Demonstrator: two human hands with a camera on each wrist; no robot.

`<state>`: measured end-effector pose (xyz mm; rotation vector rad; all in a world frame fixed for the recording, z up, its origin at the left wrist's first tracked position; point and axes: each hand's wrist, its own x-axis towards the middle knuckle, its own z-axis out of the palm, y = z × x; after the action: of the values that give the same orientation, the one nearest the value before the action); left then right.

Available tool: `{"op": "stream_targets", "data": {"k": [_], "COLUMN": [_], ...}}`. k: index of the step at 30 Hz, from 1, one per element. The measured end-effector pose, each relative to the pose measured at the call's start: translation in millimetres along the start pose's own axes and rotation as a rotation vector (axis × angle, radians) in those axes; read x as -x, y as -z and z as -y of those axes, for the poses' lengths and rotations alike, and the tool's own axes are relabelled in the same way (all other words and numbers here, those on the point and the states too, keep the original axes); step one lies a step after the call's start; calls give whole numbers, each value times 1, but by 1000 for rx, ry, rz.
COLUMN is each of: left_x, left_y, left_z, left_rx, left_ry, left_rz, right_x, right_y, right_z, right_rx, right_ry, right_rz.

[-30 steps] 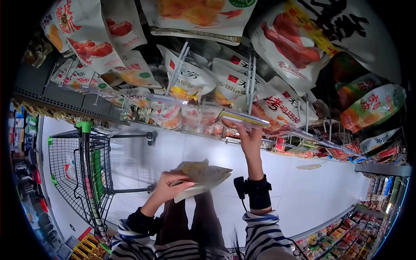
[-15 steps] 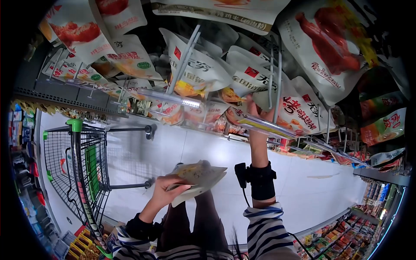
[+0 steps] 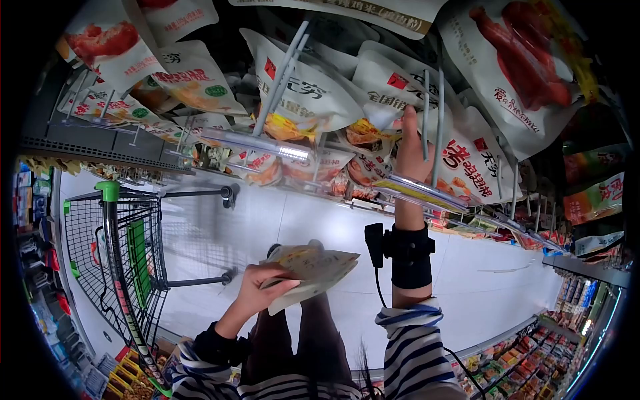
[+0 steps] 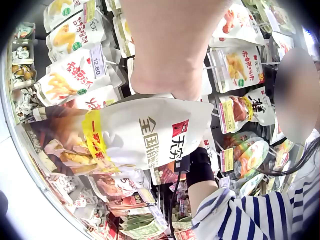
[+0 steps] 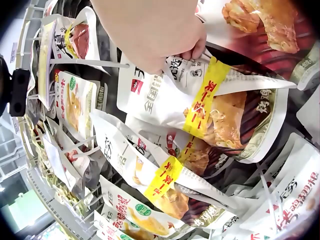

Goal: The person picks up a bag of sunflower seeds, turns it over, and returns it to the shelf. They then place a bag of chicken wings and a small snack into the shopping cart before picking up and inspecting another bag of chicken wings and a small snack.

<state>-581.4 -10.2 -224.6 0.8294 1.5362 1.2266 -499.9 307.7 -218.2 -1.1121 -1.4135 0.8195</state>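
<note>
In the head view my left hand [image 3: 259, 292] pinches the edge of a pale snack bag [image 3: 319, 268] low in front of my legs. The left wrist view shows this white bag [image 4: 135, 132], with a yellow band and a food picture, below the hand [image 4: 172, 50]. My right hand [image 3: 415, 160] reaches among hanging bags, beside metal prongs, with the thumb raised against a white bag [image 3: 381, 85]. Seen from the right wrist, the hand [image 5: 155, 32] has curled fingers gripping the upper part of a white bag with a yellow band [image 5: 167, 102]; some fingers are hidden.
A clear price-label rail [image 3: 427, 193] crosses just under my right hand. More bags [image 3: 293, 90] hang on prongs [image 3: 283, 77] to the left, and large ones [image 3: 510, 80] to the right. A shopping cart [image 3: 123, 247] stands on the floor at the left.
My right hand has moved up from the label rail in among the hanging bags, and its fingers now grip one. The left hand still holds its bag. The shelf appears closer in the head view.
</note>
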Motion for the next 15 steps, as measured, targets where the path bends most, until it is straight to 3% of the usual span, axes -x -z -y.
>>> {"op": "stream_targets", "data": {"k": [11, 15], "left_x": [-20, -37], "left_y": [8, 6], "left_z": [-19, -29], "left_rx": [-30, -54], "left_ry": [19, 42], "left_rz": [-5, -37], "right_x": [-6, 17], "right_y": [1, 20], "right_z": [5, 16], "right_rx": [68, -96], "right_ry": [120, -51], "right_rz": [65, 164]}}
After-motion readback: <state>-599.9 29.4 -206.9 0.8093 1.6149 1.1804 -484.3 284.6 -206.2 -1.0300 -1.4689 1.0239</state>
